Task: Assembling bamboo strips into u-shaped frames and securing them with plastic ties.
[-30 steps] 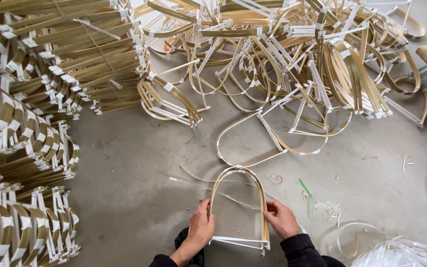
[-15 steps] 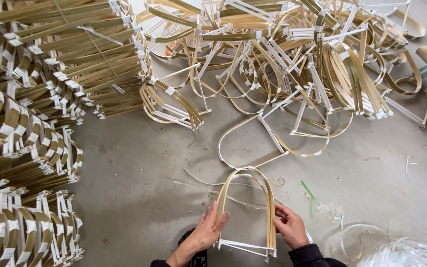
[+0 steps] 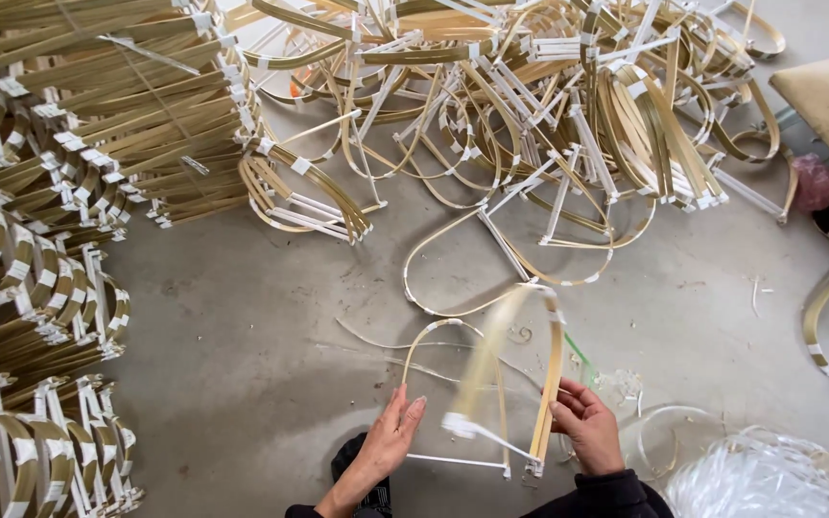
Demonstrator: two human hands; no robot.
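Partly blurred by motion, one bamboo arch (image 3: 491, 355) is tilted up off the flat arch (image 3: 434, 345) on the concrete floor (image 3: 242, 317), so its white crossbar is hard to make out. The right hand (image 3: 589, 427) pinches its near leg; the left hand (image 3: 390, 441) lies open, fingers spread, beside the flat arch. Half a second earlier the arches lay stacked together under both hands.

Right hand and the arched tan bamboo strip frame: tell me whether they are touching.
Touching. The head view shows the right hand with fingers wrapped around one leg of the arched tan bamboo strip frame.
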